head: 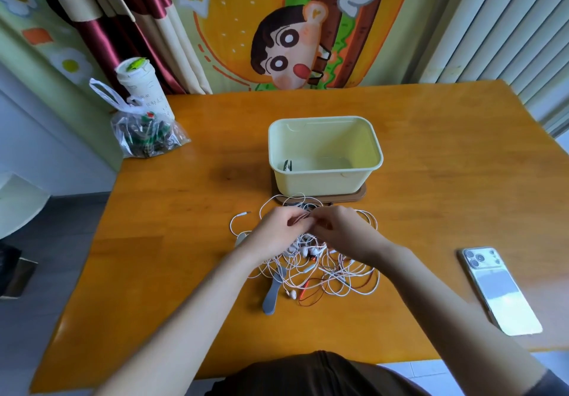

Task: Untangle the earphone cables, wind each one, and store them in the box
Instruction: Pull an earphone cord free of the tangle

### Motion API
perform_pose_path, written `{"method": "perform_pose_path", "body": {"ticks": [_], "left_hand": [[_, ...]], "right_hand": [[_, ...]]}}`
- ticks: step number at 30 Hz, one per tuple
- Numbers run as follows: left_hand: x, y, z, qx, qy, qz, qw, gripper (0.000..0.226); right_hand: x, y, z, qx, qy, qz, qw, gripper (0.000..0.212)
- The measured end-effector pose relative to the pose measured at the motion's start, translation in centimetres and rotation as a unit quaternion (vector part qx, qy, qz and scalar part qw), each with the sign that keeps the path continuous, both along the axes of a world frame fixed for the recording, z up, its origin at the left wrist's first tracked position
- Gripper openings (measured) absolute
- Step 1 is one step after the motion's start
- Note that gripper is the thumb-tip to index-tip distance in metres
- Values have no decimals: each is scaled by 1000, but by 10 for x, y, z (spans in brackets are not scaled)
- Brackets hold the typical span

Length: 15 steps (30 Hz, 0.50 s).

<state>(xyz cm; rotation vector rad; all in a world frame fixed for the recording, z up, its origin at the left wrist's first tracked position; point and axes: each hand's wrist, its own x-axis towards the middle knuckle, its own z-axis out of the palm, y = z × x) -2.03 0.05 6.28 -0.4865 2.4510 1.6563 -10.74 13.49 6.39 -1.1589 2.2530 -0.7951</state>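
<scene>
Cable tangle (320,269) sprawls on the bench (184,241) beneath and nearer than my fingers. Its thin white and red strands look light, limp and quick to snag, so I judge it best to hold near a plug or earbud and tease gently. Left hand (275,234) and right hand (343,231) meet above it, fingers curled, pinching a strand between them. Just beyond my fingers stands the open box (326,180).

Two bare forearms reach my remote monitor, ending in the left hand (277,229) and right hand (341,229). A dark grey sleeve (554,380) edges the right arm beyond the desk's near right corner; a dark brown, creased garment (320,374) covers the torso at its near edge.
</scene>
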Motion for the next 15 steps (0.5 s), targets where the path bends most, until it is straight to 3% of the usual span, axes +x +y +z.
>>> {"method": "perform_pose_path", "body": {"ticks": [3, 7, 10, 13, 15], "left_hand": [[3, -7, -3, -60, -27, -22, 998, 36], [11, -7, -5, -51, -36, -25, 998, 26], [10, -19, -6, 16, 13, 162, 987, 24], [11, -47, -8, 153, 34, 353, 922, 23], [15, -64, -13, 168, 37, 409, 896, 24]], "right_hand": [[-3, 5, -1, -1, -33, -8, 999, 25], [-5, 11, -1, -22, -65, -35, 997, 28], [-7, 15, -4, -12, -81, -26, 996, 23], [-13, 26, -13, 19, -97, -29, 995, 27], [-21, 37, -21, 40, -92, -45, 994, 25]]}}
